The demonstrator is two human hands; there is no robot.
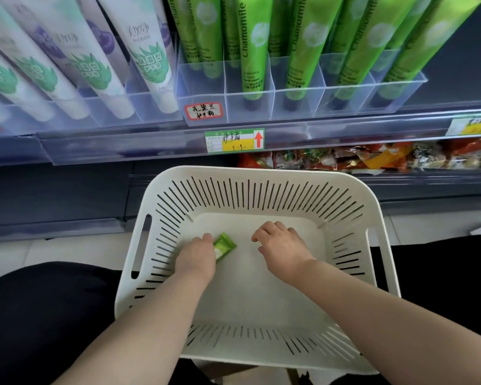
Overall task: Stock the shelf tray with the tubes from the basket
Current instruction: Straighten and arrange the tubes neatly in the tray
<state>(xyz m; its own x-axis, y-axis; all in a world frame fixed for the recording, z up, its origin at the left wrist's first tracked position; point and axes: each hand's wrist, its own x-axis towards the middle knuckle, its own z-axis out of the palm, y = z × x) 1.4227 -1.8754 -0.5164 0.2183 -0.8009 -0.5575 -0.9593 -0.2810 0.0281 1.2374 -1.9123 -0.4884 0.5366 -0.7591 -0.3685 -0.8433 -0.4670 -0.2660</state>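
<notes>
Your two forearms reach down into the white slotted basket point(261, 172) held close in front of you. Your left hand point(196, 258) lies over a green tube point(226, 245) on the basket floor, left of centre, fingers curled onto it; only its flat crimped end with a pale patch shows. Your right hand point(281, 245) is just beside it to the right, apart from it, fingers loosely bent with tips down, holding nothing. Farther off, the clear shelf tray point(297, 104) holds matching Chamomile tubes point(252, 65) standing cap-down; its leftmost front compartment has none.
</notes>
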